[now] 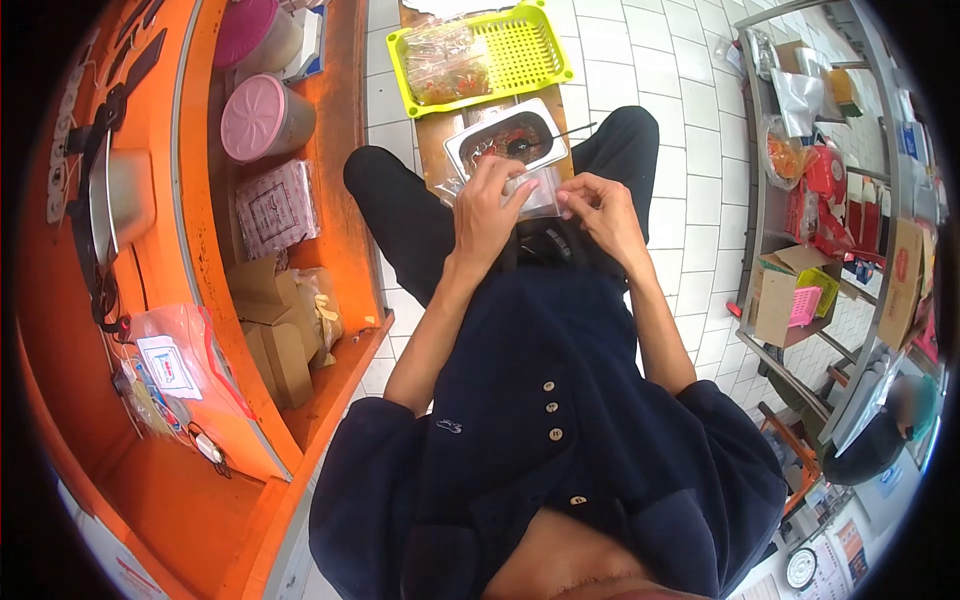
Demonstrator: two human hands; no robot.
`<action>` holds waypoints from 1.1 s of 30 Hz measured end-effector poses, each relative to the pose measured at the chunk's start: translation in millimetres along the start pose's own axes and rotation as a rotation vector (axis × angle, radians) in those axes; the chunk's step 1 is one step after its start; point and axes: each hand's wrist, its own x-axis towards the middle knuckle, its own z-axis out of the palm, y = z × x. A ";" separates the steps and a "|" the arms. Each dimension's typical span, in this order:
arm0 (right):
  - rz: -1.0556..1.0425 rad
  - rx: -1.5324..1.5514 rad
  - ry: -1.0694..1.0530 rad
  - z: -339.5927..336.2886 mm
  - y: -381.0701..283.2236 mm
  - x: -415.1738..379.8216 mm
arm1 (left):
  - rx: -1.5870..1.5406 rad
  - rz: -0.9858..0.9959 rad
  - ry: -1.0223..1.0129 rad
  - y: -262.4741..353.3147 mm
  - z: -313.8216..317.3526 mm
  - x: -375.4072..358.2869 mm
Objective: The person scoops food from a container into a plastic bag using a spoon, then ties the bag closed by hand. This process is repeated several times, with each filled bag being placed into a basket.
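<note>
A small clear plastic bag point(543, 193) is stretched between my two hands over my lap. My left hand point(482, 212) is closed on its left side, fingers bent near the rim of a metal container. With thumb and fingertips, my right hand point(603, 212) pinches the bag's right edge. Just beyond them sits the rectangular metal container point(548, 112), holding dark reddish contents. A spoon or ladle with a thin dark handle point(575, 131) rests in it, its handle sticking out to the right. What is inside the bag cannot be made out.
Past the container, a lime-green basket point(530, 50) holds filled clear packets point(445, 65) on a wooden bench point(432, 150). On the left stands an orange shelf unit point(345, 200) with a pink-lidded tub point(262, 118) and cardboard boxes point(275, 330). A metal rack point(765, 250) and another person point(870, 445) are at right.
</note>
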 end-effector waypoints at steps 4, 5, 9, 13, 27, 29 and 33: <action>-0.167 -0.086 0.055 4.5 0.0 1.0 | -0.095 -0.095 -0.056 7.7 3.2 -6.3; -0.293 -0.171 0.082 5.8 0.6 1.1 | -0.095 -0.098 -0.056 9.7 4.4 -8.1; -0.337 -0.160 0.058 12.6 0.2 1.4 | -0.278 -0.343 -0.116 12.6 4.6 -9.6; -0.297 -0.129 -0.024 11.5 3.3 5.1 | -0.394 -0.335 -0.185 3.4 0.4 -11.6; -0.326 -0.424 -0.130 16.1 -11.7 12.8 | 0.033 -0.084 -0.080 1.0 7.5 -7.7; -0.336 -0.299 -0.168 19.4 -4.7 17.5 | 0.197 -0.065 -0.138 -7.2 4.3 -10.5; -0.276 -0.101 -0.309 23.6 2.1 21.8 | 0.016 -0.069 -0.211 -10.7 -7.7 -7.9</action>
